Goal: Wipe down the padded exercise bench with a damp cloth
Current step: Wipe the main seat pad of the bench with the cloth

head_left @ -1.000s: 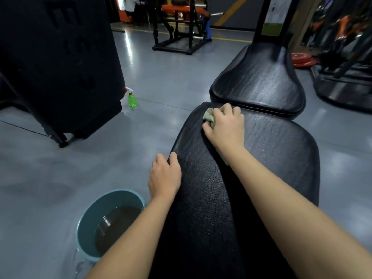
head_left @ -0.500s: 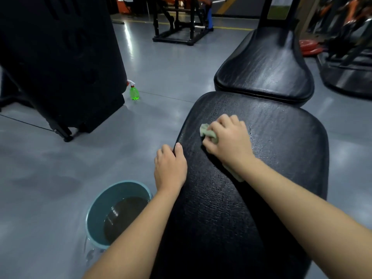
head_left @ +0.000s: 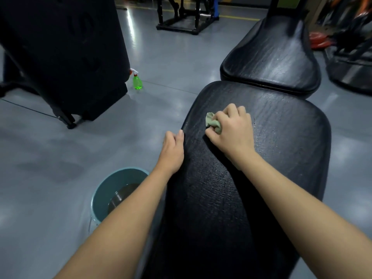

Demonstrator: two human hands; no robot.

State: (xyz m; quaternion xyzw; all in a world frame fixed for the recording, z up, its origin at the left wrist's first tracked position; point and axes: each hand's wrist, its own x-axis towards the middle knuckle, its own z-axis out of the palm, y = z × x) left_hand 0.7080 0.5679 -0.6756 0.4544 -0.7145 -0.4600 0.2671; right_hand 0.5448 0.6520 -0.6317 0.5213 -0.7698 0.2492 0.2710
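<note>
head view: your right hand (head_left: 231, 135) is closed, fingers curled round the bunched green cloth (head_left: 212, 122) and pressing it onto the long black pad (head_left: 271, 137) of the exercise bench. only a tuft of the cloth shows, poking out at about 10 o'clock from your knuckles. the rest is hidden under the palm.

the hand sits in the far left quarter of that pad, near its left edge. your left hand (head_left: 172, 152) lies at 8 o'clock from the right. its thumb is on top of the pad's left edge and its fingers are bent down over the side, so it grips the edge and carries nothing else.

the pad's long axis runs from 6 o'clock at your body to 12 o'clock, where the second pad (head_left: 269, 61) begins just past it. most of the bare surface lies from 3 to 5 o'clock of your right hand, so i judge the next strokes go that way, across and back toward you. the right hand does them, since the cloth is already under it.

the teal bucket (head_left: 100, 190) of dark water stands on the floor at 7 o'clock from your left hand, which is the nearer one for a rinse. the green spray bottle (head_left: 137, 82) stands well apart at 10 o'clock.
</note>
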